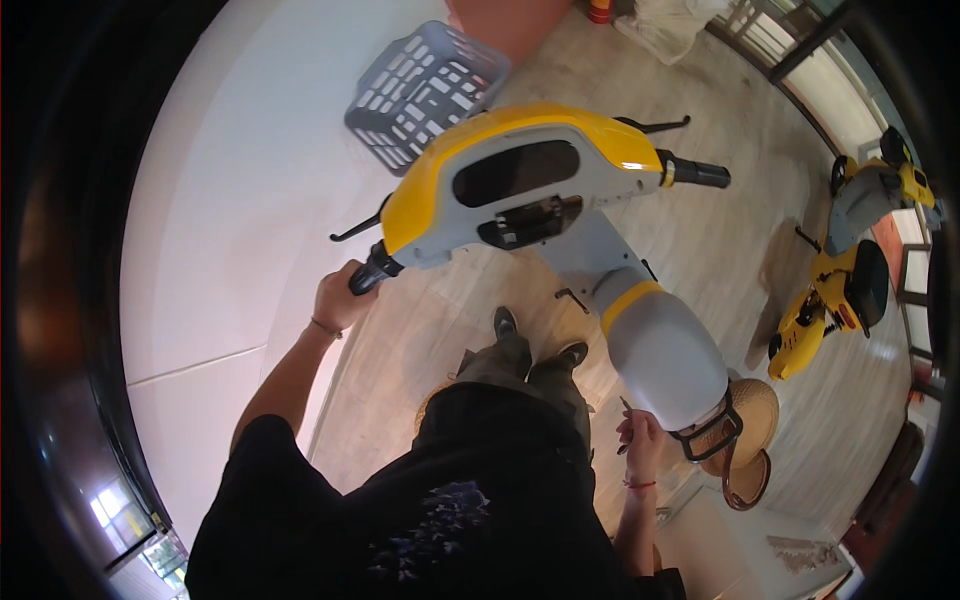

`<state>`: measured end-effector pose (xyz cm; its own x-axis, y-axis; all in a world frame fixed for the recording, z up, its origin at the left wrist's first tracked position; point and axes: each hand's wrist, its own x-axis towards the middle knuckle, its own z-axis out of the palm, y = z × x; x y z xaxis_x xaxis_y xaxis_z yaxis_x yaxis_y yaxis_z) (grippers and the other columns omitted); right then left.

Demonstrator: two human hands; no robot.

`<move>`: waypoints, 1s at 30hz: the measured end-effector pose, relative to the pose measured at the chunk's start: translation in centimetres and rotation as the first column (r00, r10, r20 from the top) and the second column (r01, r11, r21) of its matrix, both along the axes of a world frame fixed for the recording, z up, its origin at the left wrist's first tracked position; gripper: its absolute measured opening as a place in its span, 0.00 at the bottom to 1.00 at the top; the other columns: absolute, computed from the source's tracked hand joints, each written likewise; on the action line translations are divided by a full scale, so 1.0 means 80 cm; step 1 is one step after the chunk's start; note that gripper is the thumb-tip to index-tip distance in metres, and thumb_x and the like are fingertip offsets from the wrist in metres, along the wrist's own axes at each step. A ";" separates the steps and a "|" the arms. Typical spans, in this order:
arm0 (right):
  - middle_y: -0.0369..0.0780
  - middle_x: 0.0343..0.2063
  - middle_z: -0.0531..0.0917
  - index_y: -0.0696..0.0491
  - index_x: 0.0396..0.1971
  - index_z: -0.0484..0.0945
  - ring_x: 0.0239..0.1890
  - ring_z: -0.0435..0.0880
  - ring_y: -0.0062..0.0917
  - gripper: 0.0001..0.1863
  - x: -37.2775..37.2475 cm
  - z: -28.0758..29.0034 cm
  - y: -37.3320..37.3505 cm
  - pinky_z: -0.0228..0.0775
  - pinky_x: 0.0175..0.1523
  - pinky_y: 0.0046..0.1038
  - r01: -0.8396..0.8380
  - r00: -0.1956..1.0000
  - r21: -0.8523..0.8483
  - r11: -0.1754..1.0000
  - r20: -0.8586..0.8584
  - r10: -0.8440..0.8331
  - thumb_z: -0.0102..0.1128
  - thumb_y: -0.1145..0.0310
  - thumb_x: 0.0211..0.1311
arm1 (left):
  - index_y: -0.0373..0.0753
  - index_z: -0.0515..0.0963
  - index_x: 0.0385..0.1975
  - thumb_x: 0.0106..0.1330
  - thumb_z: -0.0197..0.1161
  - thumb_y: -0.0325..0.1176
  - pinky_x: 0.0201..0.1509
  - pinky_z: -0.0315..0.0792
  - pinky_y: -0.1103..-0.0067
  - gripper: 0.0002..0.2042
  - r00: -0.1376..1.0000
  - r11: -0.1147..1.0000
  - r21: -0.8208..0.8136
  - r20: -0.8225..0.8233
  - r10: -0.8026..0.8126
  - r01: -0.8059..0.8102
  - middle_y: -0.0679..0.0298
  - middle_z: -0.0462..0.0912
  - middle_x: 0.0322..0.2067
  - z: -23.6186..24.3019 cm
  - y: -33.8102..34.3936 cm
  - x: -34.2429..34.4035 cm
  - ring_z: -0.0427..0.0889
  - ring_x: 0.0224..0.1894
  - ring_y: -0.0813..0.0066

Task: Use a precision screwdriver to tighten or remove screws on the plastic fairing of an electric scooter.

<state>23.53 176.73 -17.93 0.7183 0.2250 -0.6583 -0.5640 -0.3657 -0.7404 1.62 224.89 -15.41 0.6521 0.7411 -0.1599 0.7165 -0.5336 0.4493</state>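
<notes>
A yellow and grey electric scooter (570, 240) stands in front of me, its handlebar turned at an angle. My left hand (340, 297) is wrapped round the black left handlebar grip (376, 268), below a black brake lever (357, 228). The right handlebar grip (700, 173) has no hand on it. Low beside the scooter's grey seat (665, 360), my right hand (641, 436) is closed on a thin pointed tool (627, 405); its exact kind is too small to make out. A dark display panel (515, 173) sits in the handlebar cover.
A grey plastic basket (490, 65) is at the scooter's front, near the white wall (230, 200). Behind the seat are a black rack (715, 435) and a tan woven object (757, 415). Another yellow scooter (848, 275) stands at right. A white bag (665, 25) lies at the far side.
</notes>
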 end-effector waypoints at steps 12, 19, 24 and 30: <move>0.38 0.20 0.81 0.60 0.35 0.78 0.18 0.73 0.16 0.14 -0.070 -0.124 -0.146 0.63 0.23 0.18 0.209 0.942 -0.200 0.957 -0.222 -0.252 0.52 0.64 0.70 | 0.36 0.72 0.29 0.56 0.66 0.32 0.27 0.72 0.68 0.10 0.997 0.992 0.125 -0.073 0.006 0.003 0.51 0.78 0.20 -0.017 0.005 -0.008 0.80 0.23 0.51; 0.38 0.24 0.82 0.58 0.42 0.78 0.22 0.78 0.17 0.11 -0.098 -0.221 -0.128 0.69 0.26 0.19 0.090 0.974 -0.225 0.970 -0.181 -0.133 0.52 0.67 0.69 | 0.34 0.74 0.38 0.56 0.65 0.27 0.29 0.72 0.75 0.11 0.999 0.998 0.056 -0.042 0.012 -0.010 0.57 0.80 0.22 -0.026 0.019 -0.023 0.78 0.22 0.68; 0.37 0.27 0.81 0.56 0.42 0.79 0.29 0.80 0.17 0.10 -0.070 -0.334 0.010 0.71 0.32 0.21 0.126 0.975 -0.001 0.992 -0.184 -0.124 0.53 0.67 0.69 | 0.37 0.72 0.32 0.57 0.61 0.25 0.21 0.65 0.80 0.06 0.992 0.992 0.001 0.003 0.128 -0.128 0.69 0.72 0.17 -0.044 0.050 -0.077 0.70 0.18 0.82; 0.45 0.36 0.85 0.47 0.42 0.80 0.42 0.83 0.43 0.13 -0.151 -0.559 0.185 0.74 0.50 0.42 -0.780 0.602 -0.221 0.586 -0.005 0.799 0.53 0.65 0.56 | 0.39 0.69 0.32 0.62 0.58 0.22 0.14 0.64 0.84 0.06 0.957 0.985 -0.102 0.240 0.161 -0.140 0.70 0.69 0.16 -0.042 0.049 -0.100 0.66 0.13 0.84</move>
<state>11.43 191.56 -62.66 0.3711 0.6158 -0.6950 0.0740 -0.7657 -0.6389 -6.40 228.84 -18.79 0.5612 0.8244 -0.0734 0.6472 -0.3818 0.6598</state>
